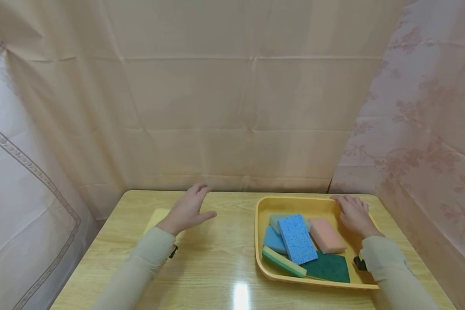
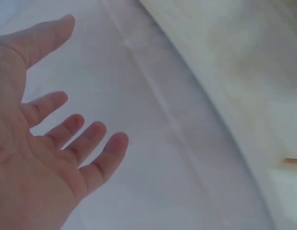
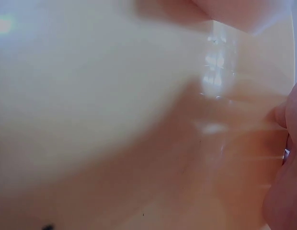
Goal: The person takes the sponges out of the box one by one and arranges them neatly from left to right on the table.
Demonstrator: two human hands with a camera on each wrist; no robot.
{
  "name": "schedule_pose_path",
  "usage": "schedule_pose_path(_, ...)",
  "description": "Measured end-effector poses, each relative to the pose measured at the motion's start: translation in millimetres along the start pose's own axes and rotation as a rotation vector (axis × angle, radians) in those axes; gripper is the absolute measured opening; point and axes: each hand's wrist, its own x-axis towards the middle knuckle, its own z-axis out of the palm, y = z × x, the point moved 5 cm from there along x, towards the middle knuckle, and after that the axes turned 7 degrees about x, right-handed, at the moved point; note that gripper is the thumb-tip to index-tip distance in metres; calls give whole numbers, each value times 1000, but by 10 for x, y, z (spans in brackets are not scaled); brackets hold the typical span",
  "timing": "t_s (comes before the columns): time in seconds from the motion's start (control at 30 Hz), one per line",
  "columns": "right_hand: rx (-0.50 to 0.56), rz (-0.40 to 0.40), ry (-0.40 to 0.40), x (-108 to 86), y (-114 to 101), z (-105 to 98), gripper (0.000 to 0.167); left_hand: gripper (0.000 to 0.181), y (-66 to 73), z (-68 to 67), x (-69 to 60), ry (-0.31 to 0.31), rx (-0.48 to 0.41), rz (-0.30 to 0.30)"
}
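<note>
My right hand grips the far right corner of a yellow plastic tray, its fingers over the rim. The right wrist view shows part of this hand against the tray's wall. In the tray, a speckled blue sponge lies on top of a plain blue sponge and a pale green one. Beside them are a pink sponge, a dark green scouring pad and a yellow-and-green sponge. My left hand is held over the table with fingers apart, holding nothing.
A pale yellow flat piece lies on the wooden table at the left, partly hidden behind my left arm. A beige curtain hangs along the table's back edge. Patterned cloth hangs at the right, white cloth at the left.
</note>
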Motion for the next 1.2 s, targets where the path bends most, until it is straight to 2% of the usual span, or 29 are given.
schedule_pose_path(0.1,1,2,5,-1,7,7,39,76,191,-89,91,-5,16,60)
schedule_pose_path(0.3,-16,-9,16,-8,28,15,42,72,500,-234,224,28,56,199)
schedule_pose_path(0.47,-7,-5,16,-15,29,13,42,69,731,-252,289,37,109,335)
schedule_pose_path(0.57,-6,-6,11,-13,25,14,42,69,849,-237,314,17,127,382)
schedule_pose_path(0.87,6,-1,16,21,-50,0,41,71,1088,-192,393,-13,144,439)
schedule_pose_path(1.03,1,-2,22,49,-57,43,41,72,1203,-104,495,-94,140,440)
schedule_pose_path(1.2,1,-4,6,31,-43,92,41,73,1301,55,594,-187,123,434)
